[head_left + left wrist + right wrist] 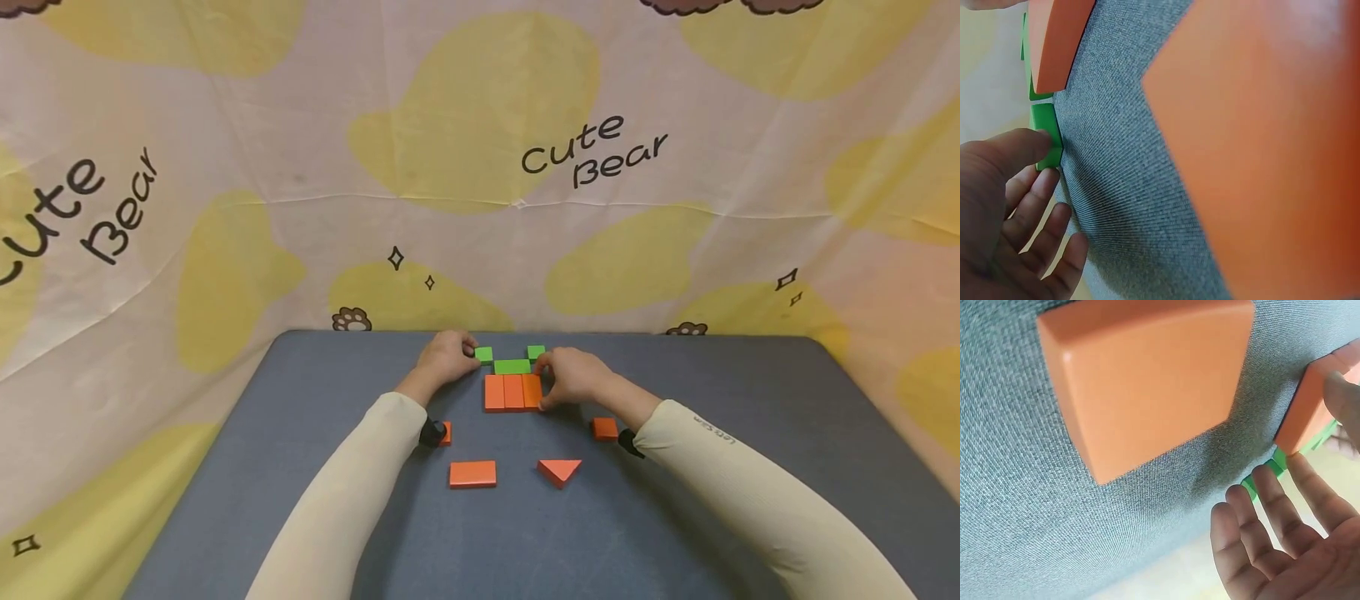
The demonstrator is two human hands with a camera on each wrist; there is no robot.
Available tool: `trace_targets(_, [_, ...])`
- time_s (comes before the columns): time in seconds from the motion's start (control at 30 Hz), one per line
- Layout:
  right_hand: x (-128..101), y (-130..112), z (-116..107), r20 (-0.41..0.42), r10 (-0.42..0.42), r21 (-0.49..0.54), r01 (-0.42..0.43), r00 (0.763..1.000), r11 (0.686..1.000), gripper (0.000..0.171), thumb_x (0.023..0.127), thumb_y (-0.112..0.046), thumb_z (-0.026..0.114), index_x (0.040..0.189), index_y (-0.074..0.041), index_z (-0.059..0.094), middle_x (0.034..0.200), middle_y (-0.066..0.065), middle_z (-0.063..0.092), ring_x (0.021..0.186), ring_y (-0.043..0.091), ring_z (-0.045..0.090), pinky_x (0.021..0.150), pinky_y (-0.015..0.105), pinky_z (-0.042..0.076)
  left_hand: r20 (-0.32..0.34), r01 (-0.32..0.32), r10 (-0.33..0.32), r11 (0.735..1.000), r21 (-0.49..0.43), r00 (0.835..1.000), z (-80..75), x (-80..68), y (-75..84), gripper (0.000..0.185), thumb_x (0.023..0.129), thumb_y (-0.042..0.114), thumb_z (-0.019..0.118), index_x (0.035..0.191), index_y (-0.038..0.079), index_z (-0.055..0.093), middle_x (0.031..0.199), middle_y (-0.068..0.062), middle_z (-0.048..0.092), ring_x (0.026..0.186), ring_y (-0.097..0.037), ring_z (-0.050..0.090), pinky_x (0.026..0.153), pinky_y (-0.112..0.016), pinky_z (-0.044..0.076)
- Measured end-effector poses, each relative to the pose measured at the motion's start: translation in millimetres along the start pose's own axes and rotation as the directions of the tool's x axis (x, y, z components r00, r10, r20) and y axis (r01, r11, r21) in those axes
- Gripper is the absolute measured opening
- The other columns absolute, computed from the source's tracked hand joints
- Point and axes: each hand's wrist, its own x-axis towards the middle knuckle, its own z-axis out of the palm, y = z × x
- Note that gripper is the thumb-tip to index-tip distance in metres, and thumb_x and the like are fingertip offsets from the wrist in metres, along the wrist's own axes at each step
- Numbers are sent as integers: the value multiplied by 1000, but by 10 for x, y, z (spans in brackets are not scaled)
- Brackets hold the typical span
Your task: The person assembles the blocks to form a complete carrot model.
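Note:
My left hand [447,357] pinches a small green block [1047,128] between thumb and index finger near the table's far edge, the other fingers loosely bent. Three upright-lying orange blocks stand side by side in a row. With thumb and index finger at its near and far ends, my right hand [576,375] holds the rightmost orange block [532,392]. Behind the row lies a longer green block [512,367]. A second small green block [536,352] sits behind its right end, close to the right fingertips.
Nearer on the dark table [510,542] lie an orange rectangular block [472,474] and an orange triangular block [559,472]. One orange block [604,428] is by the right wrist; another [447,433] is partly hidden by the left wrist camera. A printed cloth [480,275] hangs behind.

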Motion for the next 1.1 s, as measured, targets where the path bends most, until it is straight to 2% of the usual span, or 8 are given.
trace_targets(0.33, [14,-10,-25,7,-13,-7,13,1000,1000,53,70,-36,85,115,-13,67,98,6,64,85,19,57,74,38,52,13,-8,8,1000,0,1000,-17,-20,1,31,86,24,70,115,14,67,106,-1,65,99,-18,59,89,-37,49])
trace_targets(0.6, [25,-4,-11,14,-12,-5,12,1000,1000,54,70,-36,84,115,-12,67,97,5,63,83,19,56,73,37,51,15,-58,58,998,-14,998,-81,-104,-33,34,86,26,70,118,15,66,111,-1,66,105,-19,60,92,-39,49])
trace_targets(0.87, [25,7,-1,8,1,-8,-1,1000,1000,54,70,-37,85,116,-13,66,100,6,64,86,19,57,75,39,52,33,-141,141,990,-9,989,-212,-447,-76,30,89,29,68,116,18,67,117,-3,65,108,-22,60,91,-42,50])
trace_targets(1.1, [12,13,13,9,5,4,-5,1000,1000,54,71,-36,84,116,-13,66,100,6,64,85,19,57,75,39,52,12,-208,208,976,57,978,-165,-863,-200,26,86,33,71,109,21,71,108,3,66,102,-17,60,89,-40,51])
